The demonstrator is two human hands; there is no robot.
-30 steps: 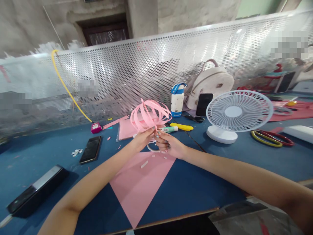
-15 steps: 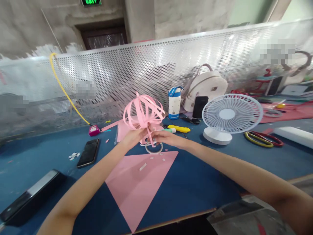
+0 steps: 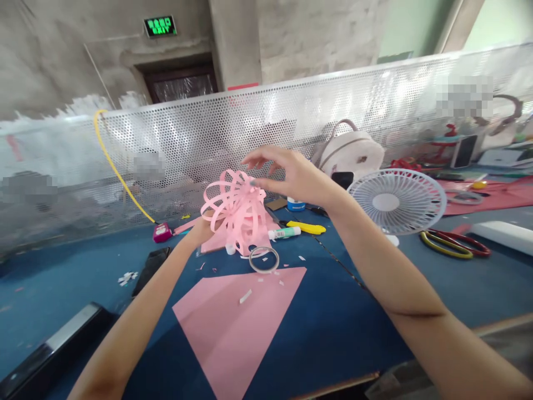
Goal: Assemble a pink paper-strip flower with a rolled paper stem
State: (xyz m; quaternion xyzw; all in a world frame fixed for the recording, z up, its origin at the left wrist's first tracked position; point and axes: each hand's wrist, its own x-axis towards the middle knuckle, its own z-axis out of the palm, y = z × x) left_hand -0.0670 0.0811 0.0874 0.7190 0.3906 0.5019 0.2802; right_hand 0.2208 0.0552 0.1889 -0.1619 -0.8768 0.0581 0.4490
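Note:
A pink paper-strip ball, made of looped strips, is tilted over the blue table. My left hand grips it at the lower left, with the fingers partly hidden behind the loops. Above its right side hangs my right hand, fingers apart, the thumb tip at or just touching the gathered end of the strips. Below the ball a roll of tape lies on the table. Nearer to me is a large pink paper sheet with white scraps on it. A glue stick lies right of the ball.
A yellow utility knife lies beyond the glue stick. To the right are a white fan and scissors. A phone, a black case and a magenta tape measure are at left. A perforated metal screen backs the table.
My right hand has risen from the ball's base to above its top right, its fingers spreading. The ball has tipped over, its gathered end swinging up to the right. My left hand has shifted left.

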